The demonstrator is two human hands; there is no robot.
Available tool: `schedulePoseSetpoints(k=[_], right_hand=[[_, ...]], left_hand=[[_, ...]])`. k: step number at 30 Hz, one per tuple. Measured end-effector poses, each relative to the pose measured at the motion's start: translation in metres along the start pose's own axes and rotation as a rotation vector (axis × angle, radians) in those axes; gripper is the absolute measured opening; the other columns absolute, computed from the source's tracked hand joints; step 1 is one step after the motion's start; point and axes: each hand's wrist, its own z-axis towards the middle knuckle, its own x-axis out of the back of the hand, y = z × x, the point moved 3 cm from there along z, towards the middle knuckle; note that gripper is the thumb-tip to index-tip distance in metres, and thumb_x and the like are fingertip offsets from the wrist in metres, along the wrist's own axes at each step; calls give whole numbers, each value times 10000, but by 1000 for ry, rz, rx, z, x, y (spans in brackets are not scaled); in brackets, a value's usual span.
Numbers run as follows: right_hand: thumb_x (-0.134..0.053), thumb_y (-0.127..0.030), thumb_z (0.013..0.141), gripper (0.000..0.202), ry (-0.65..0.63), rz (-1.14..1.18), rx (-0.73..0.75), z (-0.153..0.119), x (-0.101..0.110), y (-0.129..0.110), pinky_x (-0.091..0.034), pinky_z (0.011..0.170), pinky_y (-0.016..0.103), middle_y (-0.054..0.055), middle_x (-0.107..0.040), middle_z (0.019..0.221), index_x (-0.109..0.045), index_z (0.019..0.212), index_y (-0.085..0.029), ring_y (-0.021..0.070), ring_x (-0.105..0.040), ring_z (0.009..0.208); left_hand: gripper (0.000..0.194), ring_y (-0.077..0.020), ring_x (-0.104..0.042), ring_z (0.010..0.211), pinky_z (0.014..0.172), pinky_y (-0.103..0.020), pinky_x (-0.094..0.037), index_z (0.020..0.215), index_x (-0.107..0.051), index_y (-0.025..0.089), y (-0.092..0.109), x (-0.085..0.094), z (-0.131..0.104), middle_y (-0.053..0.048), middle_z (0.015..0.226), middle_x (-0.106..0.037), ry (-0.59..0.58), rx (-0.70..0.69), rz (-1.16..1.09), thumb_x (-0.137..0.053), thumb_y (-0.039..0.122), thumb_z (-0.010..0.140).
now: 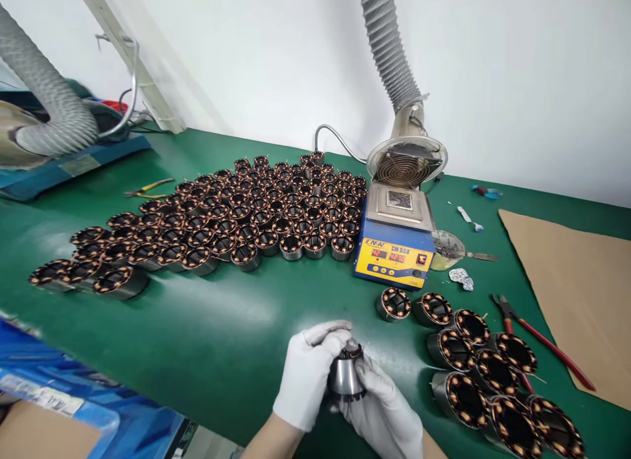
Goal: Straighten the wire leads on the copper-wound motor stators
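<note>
Left grip: the gloved left hand (pixel 306 373) wraps over the top and left side of a stator (pixel 346 373), fingers curled across its upper rim.
Right grip: the gloved right hand (pixel 382 410) cups the same stator from below and from the right, fingers closed against its metal wall.
Stator: held upright between both hands, just above the near edge of the counter (pixel 221 334); copper windings show at its top, bare steel below.
Near right: a small cluster (pixel 486 373) of like stators lies on the counter right of the hands, most tipped on their sides and touching one another.
Cutters: red-handled cutters (pixel 537 337) lie just beyond that cluster, beside a sheet of cardboard (pixel 576 294).
Solder pot: a blue and yellow solder pot (pixel 397 239) stands past the hands, mid-counter, with a fume hose (pixel 389 51) hanging down to a round hood (pixel 407 163) right behind it.
Far left: a large field of stators (pixel 221 216) stands upright in close rows, left of the solder pot.
Pliers: yellow-handled pliers (pixel 148 188) lie behind those rows.
Left edge: a second hose (pixel 44 97) and a blue tray (pixel 69 166).
</note>
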Motion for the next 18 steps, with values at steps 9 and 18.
schedulePoseSetpoints(k=[9,18], right_hand=[[-597,-554,738,495,-24,106,-153,-1,-3,-5,-445,788,369,66,-674,982,-581,1088,-204,233,-619,878],[-598,-526,739,465,-97,43,-198,-6,1,0,-452,604,272,92,-700,817,-627,982,-131,178,-642,652]], left_hand=[[856,-266,-546,1103,878,-326,-484,1245,-488,264,-17,23,-11,-69,1233,-581,-346,-86,195,-760,91,452],[222,-151,-601,571,618,-253,-491,661,-674,156,0,14,15,3,536,-648,92,-63,-162,-728,347,562]])
